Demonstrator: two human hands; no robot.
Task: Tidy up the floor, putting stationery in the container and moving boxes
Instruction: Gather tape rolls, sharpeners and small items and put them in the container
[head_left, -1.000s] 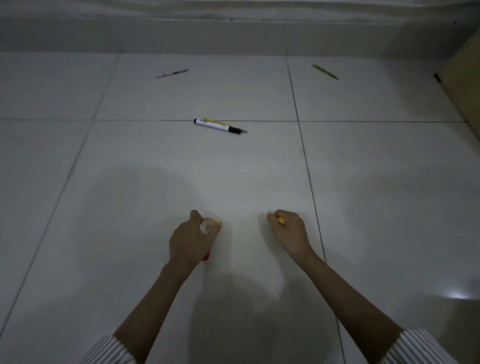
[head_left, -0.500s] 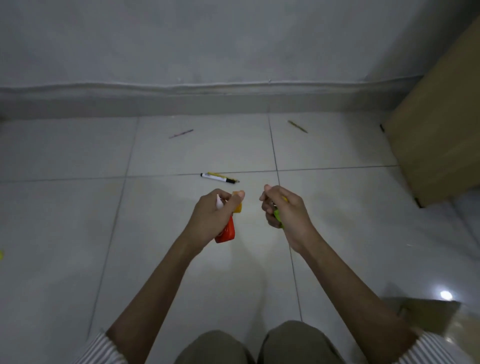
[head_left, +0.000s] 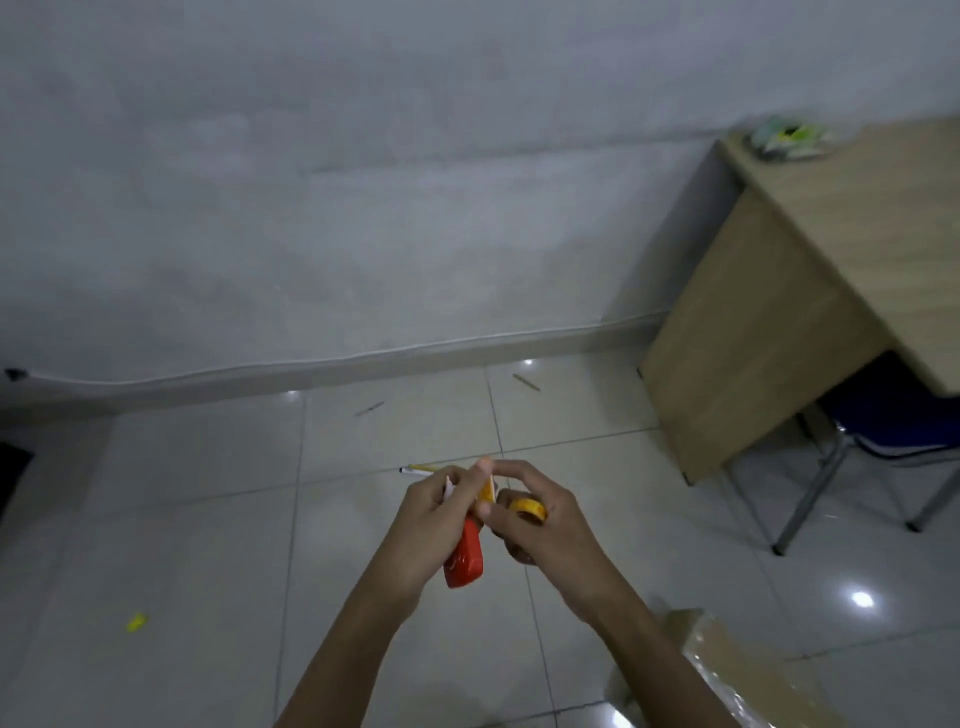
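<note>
On the floor at about eight o'clock from the hands lies a small yellow scrap (head_left: 136, 621), well apart from everything else. Next comes the left hand (head_left: 434, 525), its fingers closed around a red item (head_left: 465, 555) whose long axis runs from six up toward twelve o'clock, with a white and an orange piece showing at the top of the grip; what each piece is cannot be told. Behind the left fingertips, at about eleven o'clock from them, the marker (head_left: 415, 471) still lies on the tiles with its long axis running roughly nine to three, a yellow pencil just beside it, and the left hand is the nearer of the two. Touching the left hand at its three o'clock side is the right hand (head_left: 540, 519), fingers curled around a yellow ring-shaped thing (head_left: 527, 509), perhaps a tape roll. Farther off, near the skirting, two thin pencils (head_left: 526, 382) lie at twelve and one o'clock. At five o'clock, low in the view, sits a cardboard box (head_left: 737, 670) wrapped in shiny film; the wooden desk (head_left: 810, 291) stands at two o'clock. Compared with half a second ago, the hands have risen and come together, and the view has tipped up to show more wall and the desk top.
</note>
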